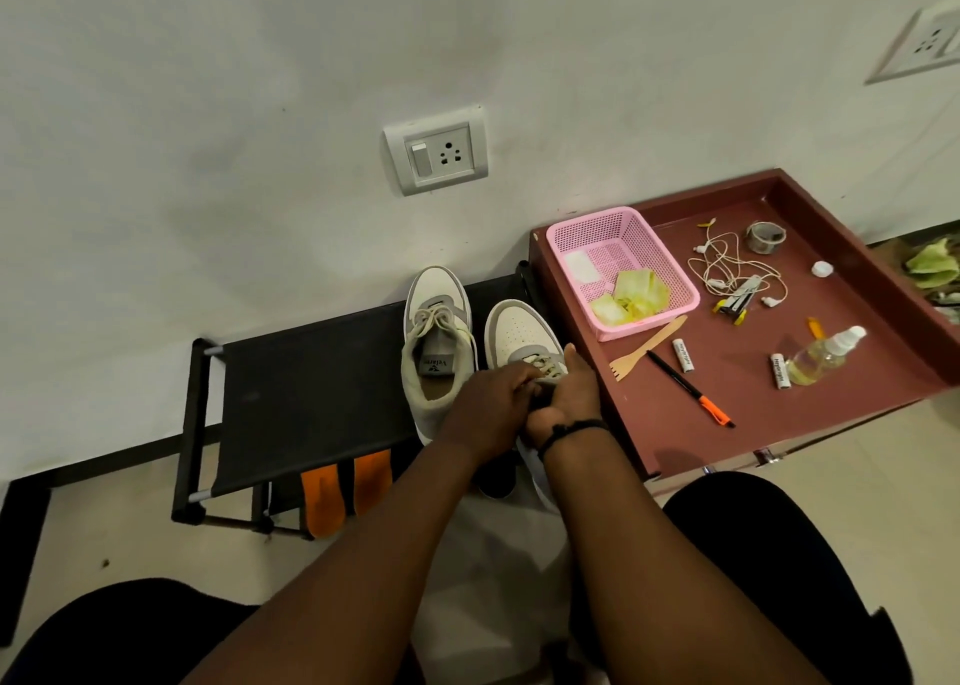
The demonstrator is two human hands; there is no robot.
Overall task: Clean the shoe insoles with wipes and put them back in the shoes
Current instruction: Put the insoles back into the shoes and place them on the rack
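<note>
Two white and grey sneakers stand on a black rack [291,383]. The left shoe [439,341] stands free, its opening showing a tan insole. The right shoe [522,333] lies under both my hands. My left hand [488,409] reaches into its opening with fingers curled over the tongue area. My right hand [563,398] grips the shoe's right side, thumb up along the collar. The inside of this shoe is hidden by my hands. Crumpled yellow-green wipes [636,295] lie in a pink basket [576,227].
A maroon tray [675,424] at the right holds the basket, a wooden fork [647,349], a pen [688,388], batteries, earphones [727,269], a spray bottle [826,357] and tape. Orange insoles [324,497] sit on the rack's lower shelf. A wall socket [436,152] is above.
</note>
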